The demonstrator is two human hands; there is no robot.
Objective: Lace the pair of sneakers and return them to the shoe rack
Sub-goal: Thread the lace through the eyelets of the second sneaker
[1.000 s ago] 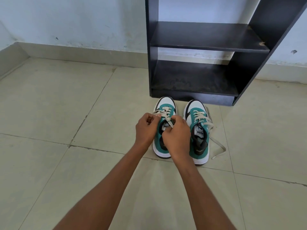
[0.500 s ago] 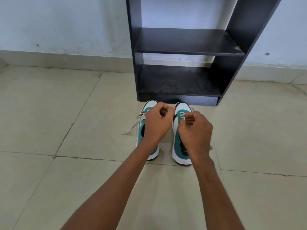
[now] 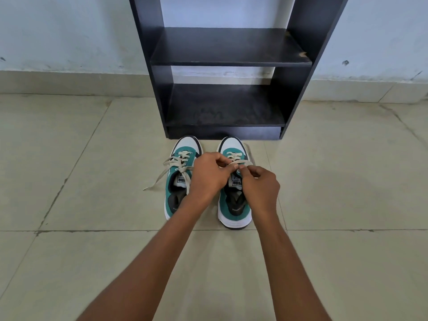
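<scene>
Two teal and white sneakers stand side by side on the floor, toes toward the black shoe rack point(image 3: 227, 121). The left sneaker point(image 3: 179, 181) has loose beige laces, one end trailing out to the left on the tile. Over the right sneaker point(image 3: 234, 205), my left hand point(image 3: 209, 176) and my right hand point(image 3: 260, 186) meet above the tongue. Both pinch the beige lace point(image 3: 240, 162) of that shoe between thumb and fingers. The hands hide the lace's lower rows.
The rack has two bare dark shelves and stands against a pale wall point(image 3: 69, 38) with a tiled skirting. Beige floor tiles point(image 3: 92, 251) with dark grout lines spread to both sides of the shoes.
My hands left the left sneaker's lace and shifted to the right sneaker, now pinching its lace. The view swung so the rack and shoes sit centred and closer.
</scene>
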